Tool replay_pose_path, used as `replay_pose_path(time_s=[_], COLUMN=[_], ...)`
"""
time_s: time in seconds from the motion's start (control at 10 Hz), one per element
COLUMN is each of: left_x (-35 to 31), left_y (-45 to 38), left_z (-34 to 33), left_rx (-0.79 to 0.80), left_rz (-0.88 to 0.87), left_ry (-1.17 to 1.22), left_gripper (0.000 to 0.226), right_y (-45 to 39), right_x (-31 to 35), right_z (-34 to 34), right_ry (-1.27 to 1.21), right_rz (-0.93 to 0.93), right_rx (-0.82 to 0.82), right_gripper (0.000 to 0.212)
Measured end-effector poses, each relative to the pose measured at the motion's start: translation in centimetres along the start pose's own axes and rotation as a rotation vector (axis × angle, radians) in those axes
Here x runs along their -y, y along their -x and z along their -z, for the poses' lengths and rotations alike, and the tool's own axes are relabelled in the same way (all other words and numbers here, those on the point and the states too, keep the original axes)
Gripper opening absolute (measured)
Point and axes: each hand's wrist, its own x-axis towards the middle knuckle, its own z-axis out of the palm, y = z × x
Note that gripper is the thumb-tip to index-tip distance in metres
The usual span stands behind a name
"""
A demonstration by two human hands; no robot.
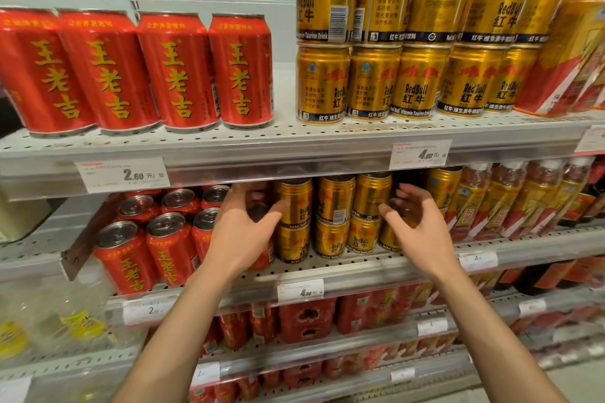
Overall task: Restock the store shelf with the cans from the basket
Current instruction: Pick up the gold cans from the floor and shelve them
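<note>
Hands at the gold cans

Left hand (pixel 244 232) and right hand (pixel 422 229) reach into the shelf (pixel 327 271), fingers spread and loosely curved, holding nothing. Stacked gold cans (pixel 334 222) stand between them; red cans (pixel 163 245) sit left of the left hand

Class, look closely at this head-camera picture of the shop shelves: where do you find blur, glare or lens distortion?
Head view: the wide lens bends the shelf edges and leans the outer red cans; the far right bottles and bottom corners are smeared; both hands, left and right, are slightly motion-blurred; highlights gleam on the gold cans; the lower shelf lies in shadow.
</note>
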Motion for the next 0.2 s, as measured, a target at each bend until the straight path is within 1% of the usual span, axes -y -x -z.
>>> replay_pose_path(time_s=[0.1,0.2], left_x=[0.4,0.3], left_y=[0.7,1.7], left_z=[0.9,1.5], left_rx=[0.013,-0.043], left_rz=[-0.048,-0.097], left_ry=[0.105,0.182], left_gripper=[0.039,0.030], right_y=[1.8,3.6], right_x=[0.6,1.4], right_z=[0.2,0.2], right_ry=[-0.050,-0.108], right_rz=[0.000,0.001], right_rx=[-0.061,-0.093], right_gripper=[0.049,0.039])
